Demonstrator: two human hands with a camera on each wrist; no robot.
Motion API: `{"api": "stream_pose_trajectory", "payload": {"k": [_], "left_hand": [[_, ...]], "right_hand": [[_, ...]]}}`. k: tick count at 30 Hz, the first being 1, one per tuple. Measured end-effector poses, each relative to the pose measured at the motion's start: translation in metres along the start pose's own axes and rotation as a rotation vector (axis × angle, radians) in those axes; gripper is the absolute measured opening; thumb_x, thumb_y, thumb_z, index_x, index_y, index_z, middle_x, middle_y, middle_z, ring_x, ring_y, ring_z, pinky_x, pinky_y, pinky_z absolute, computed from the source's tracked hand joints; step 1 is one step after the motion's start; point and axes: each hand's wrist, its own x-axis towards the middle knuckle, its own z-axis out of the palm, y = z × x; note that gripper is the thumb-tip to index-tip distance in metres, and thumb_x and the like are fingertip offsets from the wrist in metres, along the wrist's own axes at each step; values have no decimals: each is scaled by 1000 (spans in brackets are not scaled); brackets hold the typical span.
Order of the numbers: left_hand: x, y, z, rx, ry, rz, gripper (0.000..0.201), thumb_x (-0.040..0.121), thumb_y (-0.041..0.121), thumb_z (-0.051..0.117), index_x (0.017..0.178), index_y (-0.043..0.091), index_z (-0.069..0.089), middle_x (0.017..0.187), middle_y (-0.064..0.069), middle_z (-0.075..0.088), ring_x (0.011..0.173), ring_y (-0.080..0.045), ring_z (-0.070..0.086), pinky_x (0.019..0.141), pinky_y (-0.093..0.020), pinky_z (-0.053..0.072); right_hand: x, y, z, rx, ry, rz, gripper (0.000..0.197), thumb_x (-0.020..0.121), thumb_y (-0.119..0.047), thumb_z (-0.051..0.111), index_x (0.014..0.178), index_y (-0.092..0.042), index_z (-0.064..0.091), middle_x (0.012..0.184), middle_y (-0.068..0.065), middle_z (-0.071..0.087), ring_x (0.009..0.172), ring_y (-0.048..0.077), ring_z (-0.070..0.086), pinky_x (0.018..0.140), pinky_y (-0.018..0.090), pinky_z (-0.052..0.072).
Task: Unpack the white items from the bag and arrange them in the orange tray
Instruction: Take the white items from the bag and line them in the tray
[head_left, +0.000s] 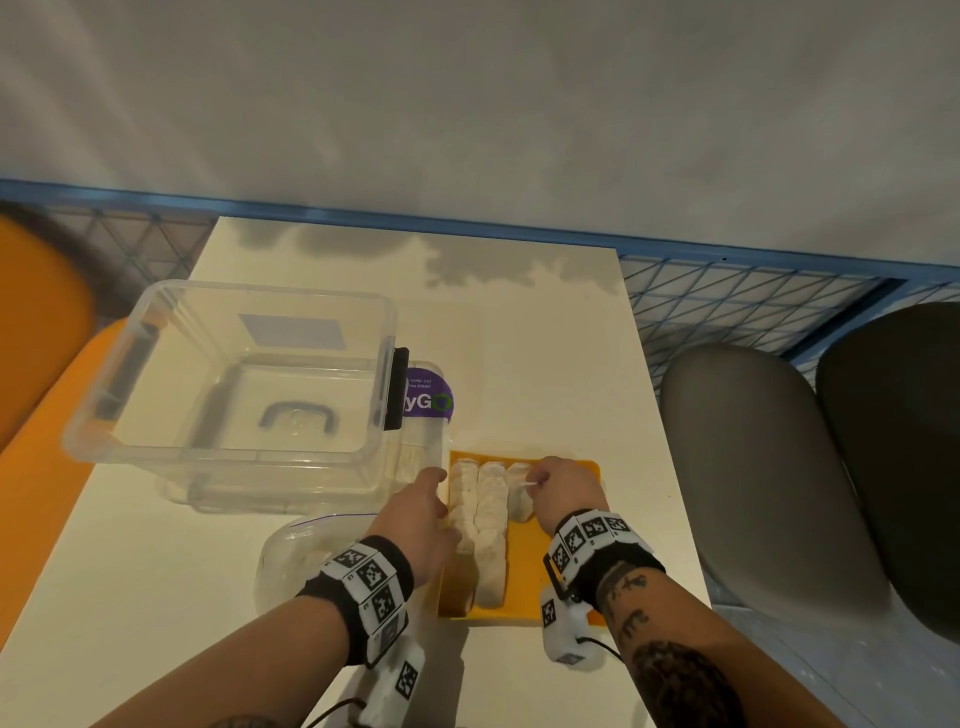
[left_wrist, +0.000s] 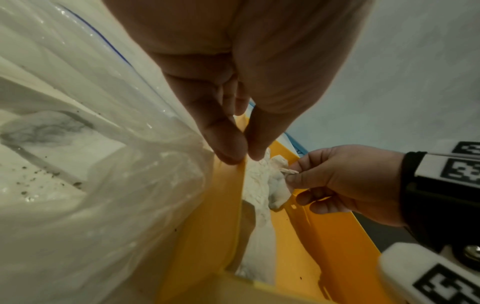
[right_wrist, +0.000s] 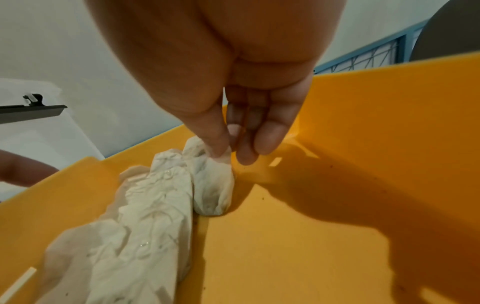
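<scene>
The orange tray (head_left: 561, 551) lies on the white table in front of me. Several crumpled white packets (head_left: 491, 525) lie in rows along its left side. My right hand (head_left: 535, 480) pinches the top corner of a small white packet (right_wrist: 213, 185), which rests on the tray floor at the far end of a third row. My left hand (left_wrist: 244, 158) pinches the tray's left rim (left_wrist: 228, 185) between thumb and finger. The clear zip bag (head_left: 296, 551) lies just left of the tray, partly under my left wrist.
A large clear plastic box (head_left: 234, 374) stands at the left of the table (head_left: 545, 364), with a purple-labelled pack (head_left: 427, 400) beside it. Two grey chairs (head_left: 753, 467) are at the right, an orange seat (head_left: 41, 415) at the left. The tray's right half shows bare floor.
</scene>
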Motion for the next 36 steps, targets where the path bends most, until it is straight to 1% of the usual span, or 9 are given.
{"api": "stream_pose_trajectory", "payload": {"k": [9,14,18,21,24,28,31,34,36], "left_hand": [[0,0,0,-36,-12,-14,74,89,17,68,150,29,27,130,-2,61,115,-20,61,91,-28,51],[1,0,0,-4,-5,-3,73,90,18,68,149,28,27,130,-1,62,115,-20,61,91,-28,51],[-1,-3,-3,15,17,35,67,91,25,66,148,26,30,128,0,62,109,-18,63,92,-28,50],[-6,-9,-12,15,79,77,47,94,30,61,139,26,45,116,7,62,100,-11,58,85,-23,45],[-14,-24,-27,43,126,98,29,95,29,59,124,26,60,109,8,65,102,-11,61,90,-25,48],[-29,-55,-52,80,141,24,8,92,32,59,96,33,65,93,9,68,87,-10,63,80,-26,51],[-41,-76,-67,111,191,-70,13,88,37,61,77,30,63,80,6,68,74,-10,62,68,-27,52],[-54,-100,-76,152,310,-203,22,83,44,64,79,24,56,78,4,65,71,-13,59,68,-31,51],[-62,-114,-73,116,365,-292,42,77,50,71,96,18,51,95,2,62,80,-18,61,71,-32,48]], "right_hand": [[0,0,4,35,95,10,19,94,-29,60,110,-21,64,105,5,67,95,26,65,83,37,56],[-4,2,0,89,146,8,14,90,-39,62,100,-29,61,101,3,64,88,26,64,77,34,54],[-18,8,-4,144,171,-35,11,90,-31,64,100,-26,64,101,4,69,91,24,64,79,34,55],[-45,15,4,180,88,-146,13,92,-30,61,103,-27,66,101,-3,70,95,16,65,81,29,53],[-77,25,25,115,-132,-251,17,89,-46,62,100,-34,66,99,-13,69,95,7,63,82,24,51],[-97,40,53,-51,-207,-349,23,90,-54,55,100,-37,66,104,-15,67,100,9,60,89,29,50],[-102,45,63,-107,-180,-380,33,95,-52,48,111,-32,68,116,-11,68,108,14,59,93,32,47],[-101,51,70,-131,-154,-387,43,93,-59,39,114,-34,66,118,-12,67,110,14,59,95,33,46],[-99,53,75,-146,-146,-392,42,93,-59,39,114,-35,66,117,-13,67,110,13,59,96,32,45]]}}
